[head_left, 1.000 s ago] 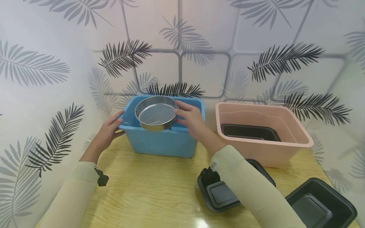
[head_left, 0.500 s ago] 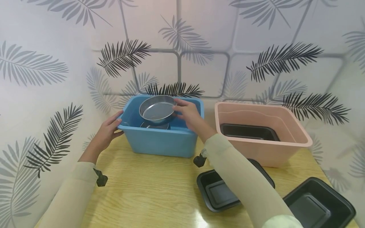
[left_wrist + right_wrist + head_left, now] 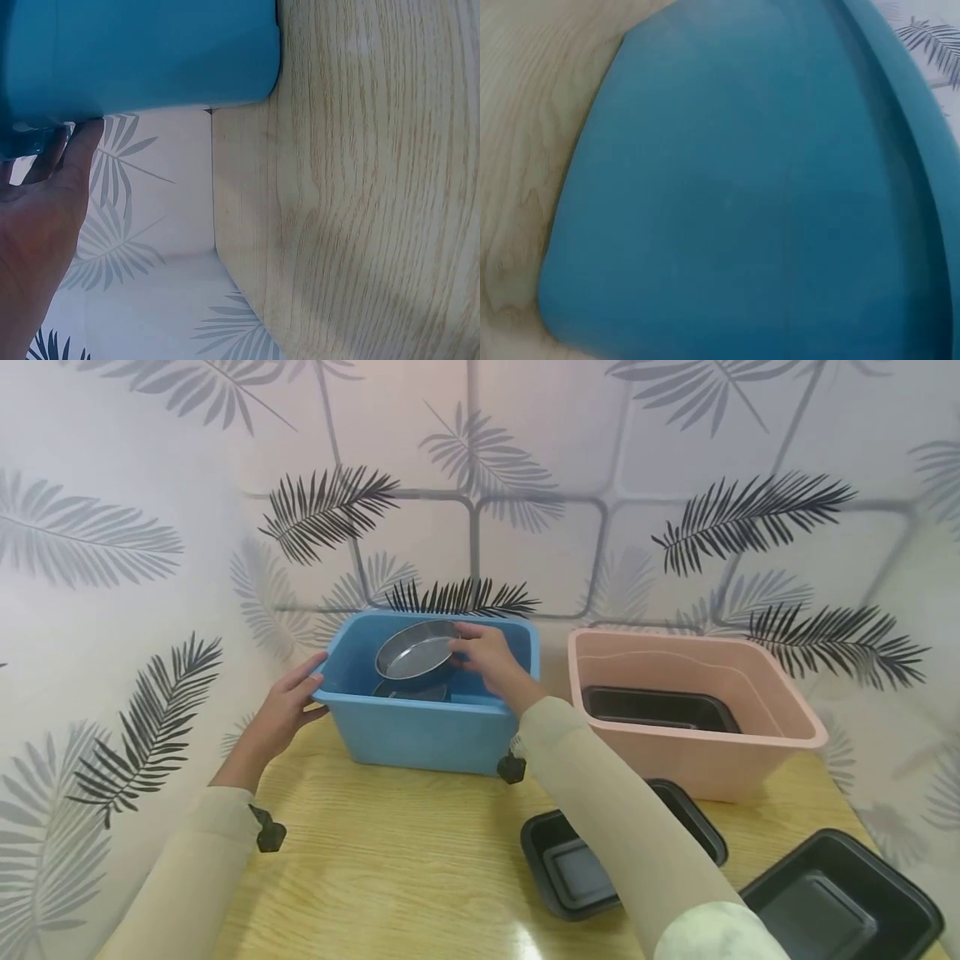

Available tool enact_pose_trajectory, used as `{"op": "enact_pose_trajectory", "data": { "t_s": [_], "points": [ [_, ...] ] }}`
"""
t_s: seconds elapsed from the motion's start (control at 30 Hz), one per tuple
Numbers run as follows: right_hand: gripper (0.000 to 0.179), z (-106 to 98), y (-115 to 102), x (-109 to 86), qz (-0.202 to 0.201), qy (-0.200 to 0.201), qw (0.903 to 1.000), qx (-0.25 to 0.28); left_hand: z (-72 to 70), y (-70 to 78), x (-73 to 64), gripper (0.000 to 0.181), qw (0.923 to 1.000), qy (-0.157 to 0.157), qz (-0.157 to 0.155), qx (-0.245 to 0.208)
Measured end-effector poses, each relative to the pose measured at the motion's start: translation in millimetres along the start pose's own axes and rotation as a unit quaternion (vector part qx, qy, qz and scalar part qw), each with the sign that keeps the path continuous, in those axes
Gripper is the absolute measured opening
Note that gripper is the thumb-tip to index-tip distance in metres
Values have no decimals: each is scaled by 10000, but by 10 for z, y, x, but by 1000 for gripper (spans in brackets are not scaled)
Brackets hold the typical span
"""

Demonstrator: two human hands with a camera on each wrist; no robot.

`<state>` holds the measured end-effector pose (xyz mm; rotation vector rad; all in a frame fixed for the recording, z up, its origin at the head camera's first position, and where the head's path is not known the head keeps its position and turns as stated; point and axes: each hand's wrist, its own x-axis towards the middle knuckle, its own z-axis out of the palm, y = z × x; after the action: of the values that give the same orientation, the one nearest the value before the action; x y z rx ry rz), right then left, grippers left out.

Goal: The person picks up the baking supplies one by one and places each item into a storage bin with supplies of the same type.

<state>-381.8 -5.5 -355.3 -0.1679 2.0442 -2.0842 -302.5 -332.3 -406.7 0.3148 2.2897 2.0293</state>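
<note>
A round metal cake tin (image 3: pixel 414 652) is tilted inside the mouth of a blue plastic tub (image 3: pixel 420 735). My right hand (image 3: pixel 491 662) pinches the tin's right rim between thumb and fingers. Beneath the tin, part of another round metal piece (image 3: pixel 431 694) shows in the tub. At the tub's left end, my left hand (image 3: pixel 291 700) grips the rim, fingers over it and thumb below. The left wrist view shows this hand (image 3: pixel 41 217) at the tub's edge (image 3: pixel 150 60). Only the tub's outer wall (image 3: pixel 727 195) fills the right wrist view; the right hand is hidden there.
A pink tub (image 3: pixel 697 752) with a dark tin (image 3: pixel 660 707) inside stands on the right. Dark rectangular baking tins (image 3: pixel 573 868) lie partly under my right forearm, and another dark tin (image 3: pixel 825 902) sits at the table's right edge. A leaf-patterned wall covering rises behind the tubs.
My right hand has lowered the round cake tin into the blue tub, shifting it slightly right and tilting it. The left hand has stayed on the tub's rim.
</note>
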Motion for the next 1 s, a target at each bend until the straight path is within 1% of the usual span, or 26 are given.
{"op": "enact_pose_trajectory", "data": {
  "t_s": [0.17,0.23,0.33,0.47,0.6,0.7,0.87,1.0],
  "points": [
    [53,-5,41,26,104,-24,9975,-700,-1,-29,7,64,9999,0,-8,130],
    [53,-3,45,22,163,-63,9960,-877,-1,-29,8,64,9999,9,-19,165],
    [53,5,40,16,274,-149,9945,-997,0,-19,12,65,9999,-6,-41,138],
    [54,17,50,18,366,-408,9901,-1295,-2,-19,24,64,9999,-26,-32,124],
    [53,23,74,9,364,-832,9798,-1781,-3,-27,17,63,10000,-12,-35,75],
    [55,28,74,-5,301,-1039,9695,-2201,-1,-23,7,63,10000,5,-26,54],
    [59,32,71,2,226,-1138,9563,-2685,-11,-28,6,63,9999,27,0,112],
    [60,18,71,7,197,-1142,9530,-2799,-12,-32,7,64,9999,24,22,136]
  ]
}}
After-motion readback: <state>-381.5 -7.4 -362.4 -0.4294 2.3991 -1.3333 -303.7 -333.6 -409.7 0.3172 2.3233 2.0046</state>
